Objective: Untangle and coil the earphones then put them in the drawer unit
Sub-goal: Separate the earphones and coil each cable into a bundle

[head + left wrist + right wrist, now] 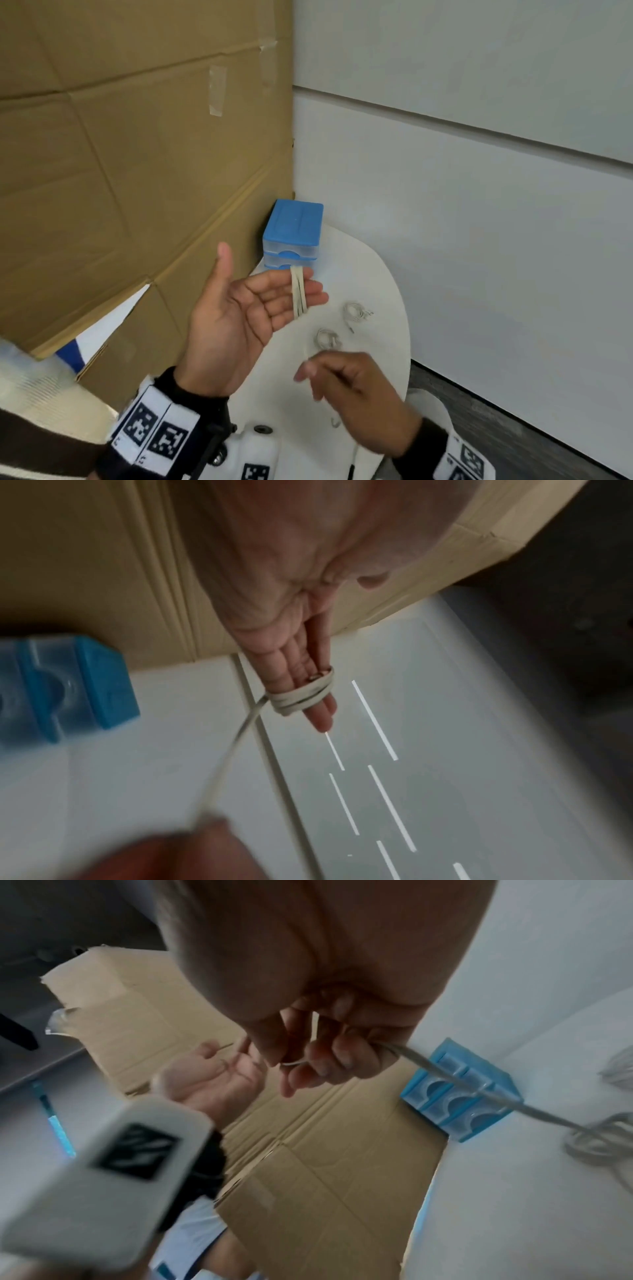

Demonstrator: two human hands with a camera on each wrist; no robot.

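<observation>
From the head camera I've got the left hand (236, 315) up over the white bench (383, 308), palm up, fingers straight and spread from the thumb, with a few turns of white earphone cable (298, 295) wrapped round the fingers. The right hand (356, 390) sits lower and nearer me, fingers curled; it's blurry here. Two more coiled earphone bundles lie on the bench, one (356, 311) further out and one (328, 337) just beyond the right hand. The blue drawer unit (293, 234) stands at the back of the bench against the cardboard sheet (137, 171), drawers closed as far as I can see. On the left wrist camera the wraps (303, 695) sit round the fingers (322, 718) near the tips, and a strand runs taut from them down to the blurred right hand (192, 853) at the bottom edge. On the right wrist camera the right hand's fingers (329, 1058) are curled round the cable (445, 1080), which trails off toward a loose coil (596, 1139) on the bench, passing in front of the drawer unit (459, 1093).
</observation>
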